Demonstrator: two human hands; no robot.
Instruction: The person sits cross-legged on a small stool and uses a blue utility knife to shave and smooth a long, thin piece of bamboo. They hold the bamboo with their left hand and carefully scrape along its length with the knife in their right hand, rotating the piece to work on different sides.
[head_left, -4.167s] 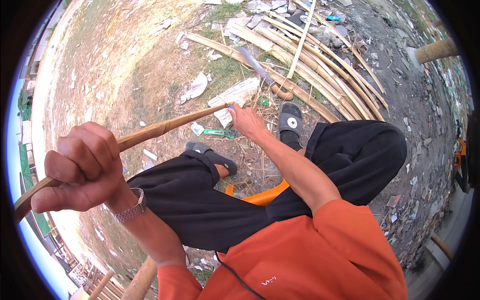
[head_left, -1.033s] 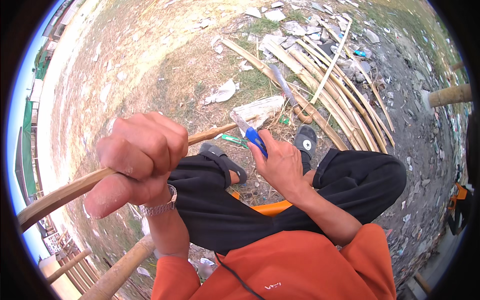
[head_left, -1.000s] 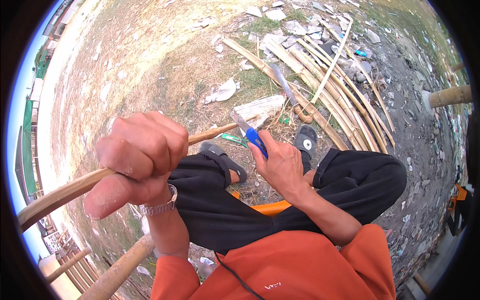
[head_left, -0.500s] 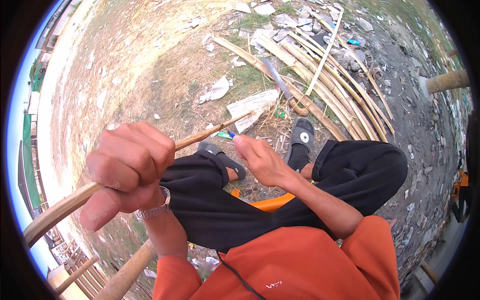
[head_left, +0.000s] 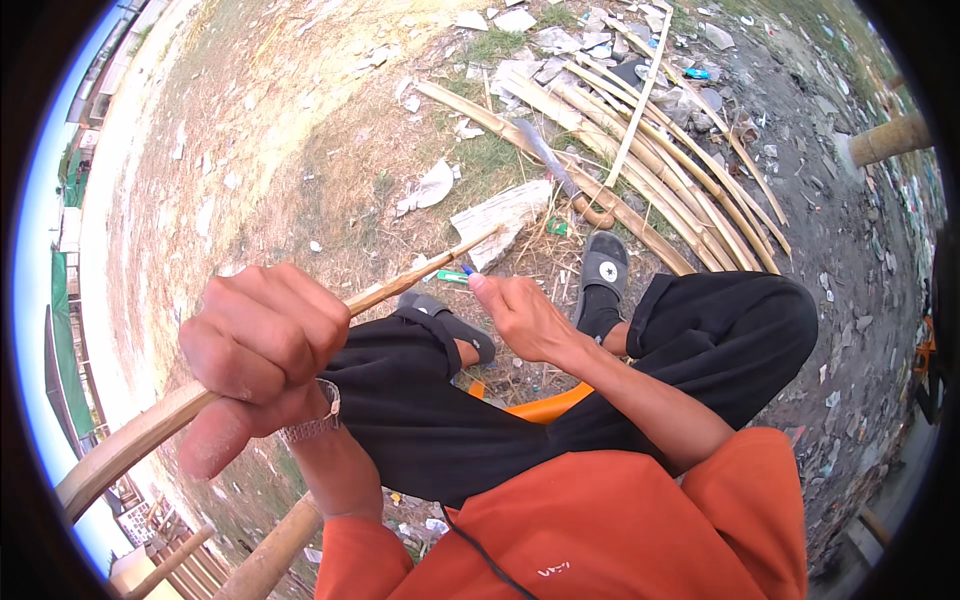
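A single view looks down from the person's head through a wide fisheye, the left of a side-by-side pair, facing over the lap (head_left: 440, 430) toward the ground (head_left: 330, 170) in front. The left hand (head_left: 265, 345) looms closest, near nine o'clock; the right hand (head_left: 525, 318), by the centre, is farther off. The orange shirt (head_left: 590, 520) spans four to seven o'clock, and sky (head_left: 38, 230) slips in at the nine o'clock rim.

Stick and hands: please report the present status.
Left hand gripping stick. Right hand holding blue tool, mostly hidden. Stick tip overlaps pale slab in view; contact unclear.
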